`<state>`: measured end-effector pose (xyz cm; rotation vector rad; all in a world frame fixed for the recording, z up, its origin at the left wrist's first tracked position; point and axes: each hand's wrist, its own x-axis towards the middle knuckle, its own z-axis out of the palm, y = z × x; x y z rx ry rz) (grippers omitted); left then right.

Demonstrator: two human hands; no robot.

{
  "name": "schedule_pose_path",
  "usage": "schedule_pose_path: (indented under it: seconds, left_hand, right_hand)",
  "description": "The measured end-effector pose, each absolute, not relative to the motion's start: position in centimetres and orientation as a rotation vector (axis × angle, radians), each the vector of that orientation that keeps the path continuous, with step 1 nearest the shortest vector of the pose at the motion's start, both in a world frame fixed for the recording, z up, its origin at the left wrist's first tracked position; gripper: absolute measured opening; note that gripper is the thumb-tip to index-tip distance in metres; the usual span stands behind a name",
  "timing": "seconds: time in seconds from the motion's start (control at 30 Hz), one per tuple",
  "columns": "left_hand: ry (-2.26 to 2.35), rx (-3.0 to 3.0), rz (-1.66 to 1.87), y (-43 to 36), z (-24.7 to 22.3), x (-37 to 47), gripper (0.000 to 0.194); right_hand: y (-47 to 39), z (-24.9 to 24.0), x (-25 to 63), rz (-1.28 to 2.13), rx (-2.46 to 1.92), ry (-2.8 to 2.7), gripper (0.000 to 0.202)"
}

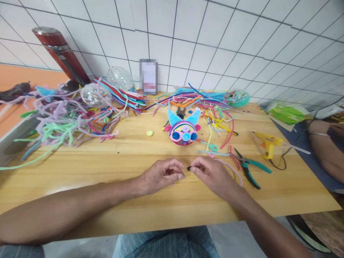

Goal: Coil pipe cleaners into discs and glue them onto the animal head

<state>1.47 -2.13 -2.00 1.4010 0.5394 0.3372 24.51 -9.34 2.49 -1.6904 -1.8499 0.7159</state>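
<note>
My right hand [211,173] pinches a small black piece [189,168], perhaps a coil of pipe cleaner, between thumb and fingertips above the wooden table. Just left of it, my left hand [163,175] is held with curved fingers and a gap between thumb and forefinger, nothing visible in it. Beyond both hands stands a colourful pipe-cleaner figure [184,130] with light blue horns, pink-rimmed dark blue eyes and a pale blue nose. A pale yellow coil [149,133] lies to its left. To the right of my right hand rest pliers [245,166] with teal and black handles, jaws apart.
Tangled pipe cleaners [59,122] heap at the left, near clear balls [96,95] and a red thermos [60,53]. A phone [148,77] leans on the tiled wall. A yellow glue gun [268,145] sits at right, near another person's arm [325,150].
</note>
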Motion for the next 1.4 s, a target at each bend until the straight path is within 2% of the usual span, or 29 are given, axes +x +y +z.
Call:
schedule_pose_path:
  seconds: [0.2,0.27,0.33,0.47,0.57,0.7,0.93,1.03,1.2,1.4]
  left_hand:
    - [0.521,1.687,0.319,-2.0,-2.8,1.2,0.021]
    - [0.491,1.791,0.363,-2.0,-2.8,1.2,0.018]
    - [0.460,1.879,0.389,-2.1,-2.6,1.1,0.016]
    - [0.400,1.973,0.401,-2.0,-2.3,1.2,0.018]
    - [0.400,1.986,0.396,-1.9,-2.4,1.2,0.019]
    - [0.405,2.012,0.376,-1.9,-2.7,1.1,0.022]
    - [0.292,2.068,0.441,-2.1,-2.5,1.1,0.022]
    - [0.290,2.075,0.454,-2.1,-2.6,1.2,0.022]
    - [0.299,2.065,0.458,-2.0,-2.9,1.2,0.021]
    - [0.344,1.986,0.430,-1.8,-3.2,1.5,0.020]
  right_hand:
    - [-4.6,5.0,34.3,0.465,-1.920,-1.453,0.024]
    - [-4.0,5.7,37.0,0.260,-2.043,-1.422,0.030]
    - [-4.5,5.8,38.7,0.128,-2.241,-1.483,0.026]
    - [-7.6,4.1,39.2,0.182,-2.611,-1.609,0.029]
    - [-9.1,2.3,38.3,0.193,-2.712,-1.545,0.029]
    - [-9.1,1.6,38.1,0.152,-2.717,-1.456,0.024]
    - [-8.0,4.4,39.7,0.100,-2.569,-1.404,0.021]
    - [-6.5,5.3,39.8,-0.022,-2.572,-1.314,0.020]
    - [-2.6,5.7,39.2,-0.068,-2.565,-1.358,0.035]
    - [3.9,4.8,38.6,-0.029,-2.490,-1.433,0.040]
